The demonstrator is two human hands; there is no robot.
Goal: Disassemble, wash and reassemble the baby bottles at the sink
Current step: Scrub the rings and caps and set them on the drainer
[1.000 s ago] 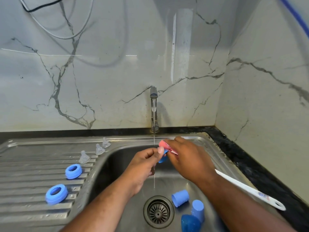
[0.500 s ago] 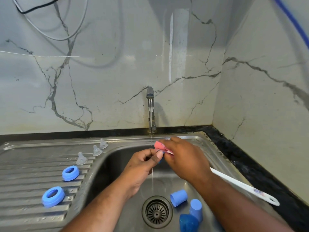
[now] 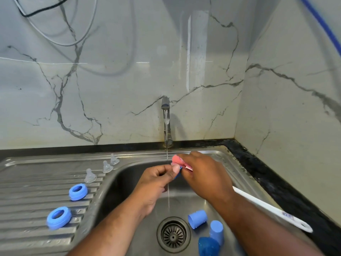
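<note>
- We pinch a blue part [image 3: 178,174] in our left hand [image 3: 158,180], close by the thin stream from the tap [image 3: 166,122], so rinsing follows scrubbing.
- Our right hand [image 3: 204,174] grips a pink sponge [image 3: 176,159] against it.
- Rings [image 3: 78,191] and teats [image 3: 90,175] sit on the ribbed board [image 3: 27,191], likely draining; caps [image 3: 197,220] lie in the basin [image 3: 129,191].
</note>
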